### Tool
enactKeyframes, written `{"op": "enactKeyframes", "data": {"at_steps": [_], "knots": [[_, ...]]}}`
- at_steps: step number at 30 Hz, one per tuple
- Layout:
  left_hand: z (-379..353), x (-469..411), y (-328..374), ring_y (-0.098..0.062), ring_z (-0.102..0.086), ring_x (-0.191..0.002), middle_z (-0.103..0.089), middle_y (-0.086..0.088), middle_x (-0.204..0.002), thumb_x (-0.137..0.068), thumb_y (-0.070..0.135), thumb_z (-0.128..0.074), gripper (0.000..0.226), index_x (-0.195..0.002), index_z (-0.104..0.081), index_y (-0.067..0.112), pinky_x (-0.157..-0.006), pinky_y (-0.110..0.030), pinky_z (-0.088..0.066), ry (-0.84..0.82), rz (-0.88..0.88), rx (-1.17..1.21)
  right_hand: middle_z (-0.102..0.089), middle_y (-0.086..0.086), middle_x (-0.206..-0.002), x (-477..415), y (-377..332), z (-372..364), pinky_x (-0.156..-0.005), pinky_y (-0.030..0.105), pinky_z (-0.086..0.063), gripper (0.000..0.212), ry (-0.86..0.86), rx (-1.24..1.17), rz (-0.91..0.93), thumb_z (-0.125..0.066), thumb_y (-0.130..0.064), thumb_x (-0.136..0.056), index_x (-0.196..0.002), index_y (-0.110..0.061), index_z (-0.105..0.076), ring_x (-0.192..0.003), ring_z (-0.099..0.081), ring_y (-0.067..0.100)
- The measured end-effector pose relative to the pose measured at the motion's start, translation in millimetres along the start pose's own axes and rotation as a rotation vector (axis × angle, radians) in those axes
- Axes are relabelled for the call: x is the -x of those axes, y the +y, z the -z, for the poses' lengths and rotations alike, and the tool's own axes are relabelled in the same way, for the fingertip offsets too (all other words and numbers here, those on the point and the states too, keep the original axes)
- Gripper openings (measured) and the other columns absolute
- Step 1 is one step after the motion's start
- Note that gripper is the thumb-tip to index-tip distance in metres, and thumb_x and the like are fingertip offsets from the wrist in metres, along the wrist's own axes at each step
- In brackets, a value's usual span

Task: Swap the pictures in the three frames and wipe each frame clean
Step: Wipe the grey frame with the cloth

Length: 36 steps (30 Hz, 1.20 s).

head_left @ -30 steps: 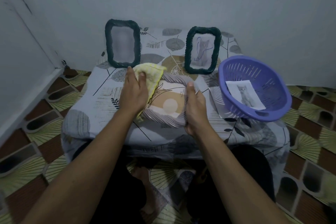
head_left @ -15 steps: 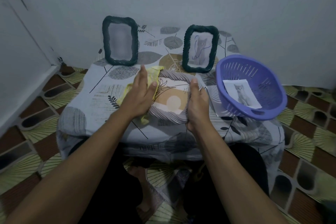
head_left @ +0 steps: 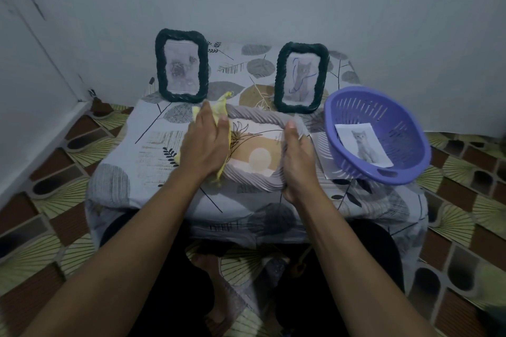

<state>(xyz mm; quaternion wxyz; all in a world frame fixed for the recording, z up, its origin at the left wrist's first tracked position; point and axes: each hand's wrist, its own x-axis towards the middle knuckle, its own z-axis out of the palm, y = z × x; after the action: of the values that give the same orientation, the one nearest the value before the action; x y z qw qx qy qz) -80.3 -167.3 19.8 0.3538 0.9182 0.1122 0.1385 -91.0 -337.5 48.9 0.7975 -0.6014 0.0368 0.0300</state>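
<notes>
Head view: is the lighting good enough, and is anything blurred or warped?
Head view: dim, bluish, even light, no harsh glare; the left hand pressing the yellow cloth on the grey frame looks slightly soft; the picture in the left dark frame reads faint, the cat print in the purple basket is legible; wide-angle bending shows toward the edges.

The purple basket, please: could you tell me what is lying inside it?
Inside the purple basket lies one loose cat picture, print side up. Whether another sheet lies beneath that picture cannot be seen, since it covers the basket's floor there.
</notes>
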Motion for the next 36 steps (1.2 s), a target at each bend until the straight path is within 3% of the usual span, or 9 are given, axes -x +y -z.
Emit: {"op": "enactKeyframes", "data": {"at_steps": [4,7,10,15,19,24,28,31,36], "knots": [[-10.9,4.7,14.7,-0.034,0.008,-0.152,0.014,-0.014,-0.165,-0.097,0.058,-0.005,0.080,-0.156,0.012,0.006,-0.123,-0.054,0.000,-0.032,-0.040,-0.170,-0.073,0.002,-0.078,2.0,3.3,-13.1,-0.070,0.037,-0.058,0.033,0.007,0.015,-0.006,-0.044,-0.036,-0.106,-0.100,-0.011,-0.064,-0.074,-0.069,0.018],[-24.5,30.8,29.9,-0.025,0.026,-0.149,0.026,-0.019,-0.160,-0.095,0.049,0.002,0.076,-0.152,0.021,0.001,-0.121,-0.050,0.015,-0.159,-0.308,-0.230,-0.071,0.016,-0.092,-2.5,3.8,-16.7,-0.078,0.040,-0.055,0.046,0.037,0.009,-0.008,-0.044,-0.040,-0.105,-0.108,-0.001,-0.066,-0.085,-0.068,0.025],[-23.2,37.1,19.2,-0.023,0.023,-0.150,0.024,-0.011,-0.162,-0.098,0.046,0.003,0.067,-0.153,0.018,0.012,-0.121,-0.052,0.012,-0.200,-0.551,-0.258,-0.074,0.019,-0.098,-6.1,3.0,-13.4,-0.081,0.040,-0.056,0.050,0.030,-0.007,0.002,-0.043,-0.041,-0.105,-0.109,0.003,-0.067,-0.091,-0.071,0.026],[-9.4,3.2,-12.1,-0.040,0.005,-0.152,0.023,0.009,-0.164,-0.094,0.061,0.008,0.066,-0.153,0.022,0.036,-0.120,-0.062,0.003,-0.006,-0.181,-0.278,-0.070,0.015,-0.088,-0.5,-1.7,-10.9,-0.077,0.046,-0.058,0.040,-0.029,-0.013,0.035,-0.040,-0.040,-0.106,-0.100,-0.007,-0.063,-0.082,-0.068,0.028],[-15.1,0.0,-2.4,-0.039,0.008,-0.151,0.020,-0.011,-0.164,-0.090,0.052,0.005,0.075,-0.153,0.023,0.014,-0.121,-0.060,-0.001,-0.048,-0.010,-0.189,-0.063,0.018,-0.087,0.4,-1.9,-16.9,-0.068,0.035,-0.055,0.046,-0.001,-0.032,0.055,-0.039,-0.042,-0.106,-0.100,-0.002,-0.061,-0.078,-0.064,0.026],[-24.7,48.7,37.0,-0.012,0.028,-0.146,0.027,-0.007,-0.157,-0.088,0.041,-0.003,0.070,-0.147,0.022,0.013,-0.122,-0.040,0.013,-0.221,-0.429,-0.029,-0.066,0.011,-0.109,-9.2,5.2,-20.8,-0.088,0.039,-0.052,0.060,0.066,-0.046,-0.015,-0.045,-0.057,-0.099,-0.110,0.000,-0.061,-0.103,-0.064,0.025],[-33.4,52.2,22.7,-0.002,0.012,-0.150,0.009,0.005,-0.162,-0.098,0.034,-0.012,0.060,-0.153,0.005,0.021,-0.124,-0.040,0.001,-0.230,-0.633,-0.043,-0.064,0.006,-0.077,-17.7,11.6,-13.5,-0.077,0.037,-0.056,0.047,0.033,-0.083,-0.054,-0.039,-0.048,-0.105,-0.085,-0.009,-0.057,-0.078,-0.065,0.020],[-35.4,41.5,8.2,-0.021,-0.003,-0.154,0.011,0.009,-0.166,-0.100,0.053,0.007,0.056,-0.154,0.013,0.039,-0.122,-0.053,-0.005,-0.184,-0.580,-0.230,-0.066,0.010,-0.080,-13.6,12.7,-11.8,-0.067,0.028,-0.057,0.048,0.042,-0.057,-0.063,-0.037,-0.046,-0.106,-0.094,-0.004,-0.058,-0.073,-0.067,0.018],[-18.9,9.7,-13.4,-0.047,-0.003,-0.149,0.026,0.006,-0.163,-0.092,0.068,0.008,0.065,-0.150,0.025,0.044,-0.117,-0.067,0.003,-0.105,-0.159,-0.306,-0.069,0.023,-0.118,-13.8,11.6,-2.2,-0.096,0.054,-0.054,0.054,-0.005,-0.072,-0.059,-0.036,-0.043,-0.107,-0.125,0.001,-0.061,-0.110,-0.066,0.040]]}}
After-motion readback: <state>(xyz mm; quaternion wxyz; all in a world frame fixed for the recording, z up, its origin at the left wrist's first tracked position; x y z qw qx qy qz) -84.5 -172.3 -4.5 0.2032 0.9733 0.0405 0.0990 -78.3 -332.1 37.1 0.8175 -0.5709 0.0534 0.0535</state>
